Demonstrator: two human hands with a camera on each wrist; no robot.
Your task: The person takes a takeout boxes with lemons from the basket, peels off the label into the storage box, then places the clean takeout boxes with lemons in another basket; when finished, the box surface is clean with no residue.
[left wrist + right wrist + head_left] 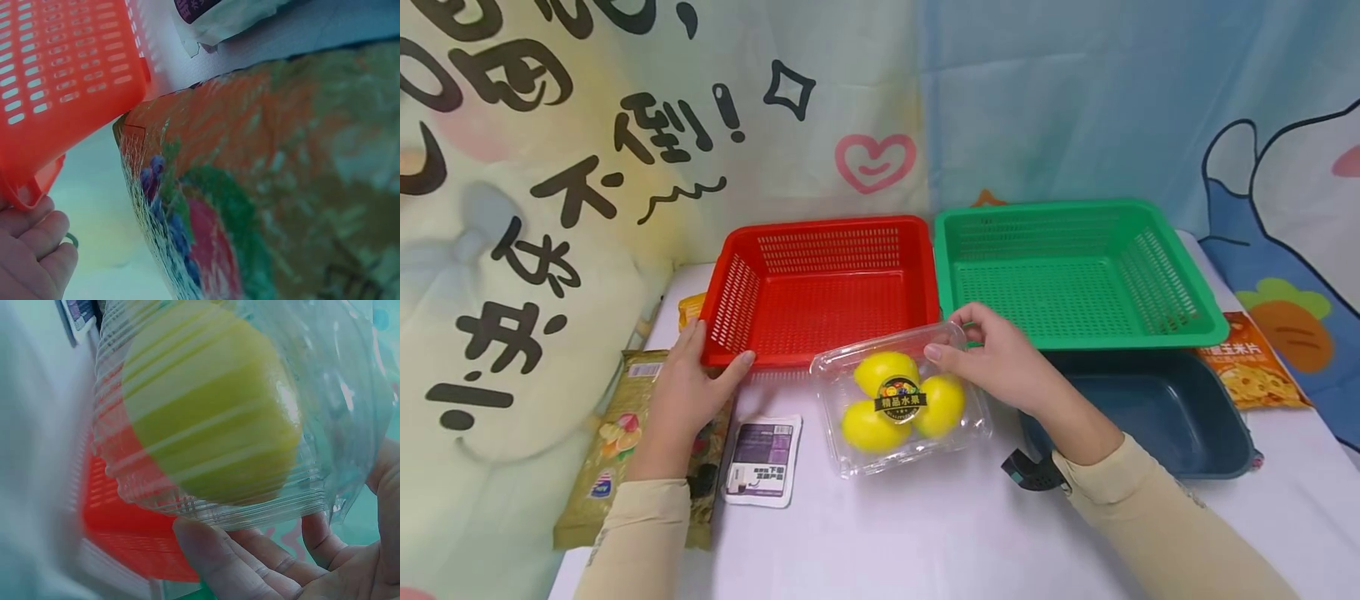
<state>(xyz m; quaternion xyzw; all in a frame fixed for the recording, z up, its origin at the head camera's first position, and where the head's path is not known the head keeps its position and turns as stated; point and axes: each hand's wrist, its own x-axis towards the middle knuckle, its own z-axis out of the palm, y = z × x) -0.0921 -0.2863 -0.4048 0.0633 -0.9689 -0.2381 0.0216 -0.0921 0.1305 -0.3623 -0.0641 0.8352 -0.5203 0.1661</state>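
My right hand (992,354) grips a clear plastic box (842,454) by its right end, thumb on top. Three yellow lemons (886,372) lie inside, under a black label that reads as fruit. The box is tilted and held in front of the red basket (820,362), overlapping its near rim in the head view. With my left hand (688,387) I hold that basket's near left corner, thumb along the front rim. The left wrist view shows the fingers (44,234) at the rim. In the right wrist view, fingers (206,550) lie beneath the ribbed plastic around a lemon (212,412).
A green basket (1082,342) stands right of the red one, with a dark blue basin (1135,408) before it. An orange snack bag (1255,367) lies at the right. Left are a gold food bag (587,492), a small white-and-purple packet (763,462) and a yellow packet (690,308).
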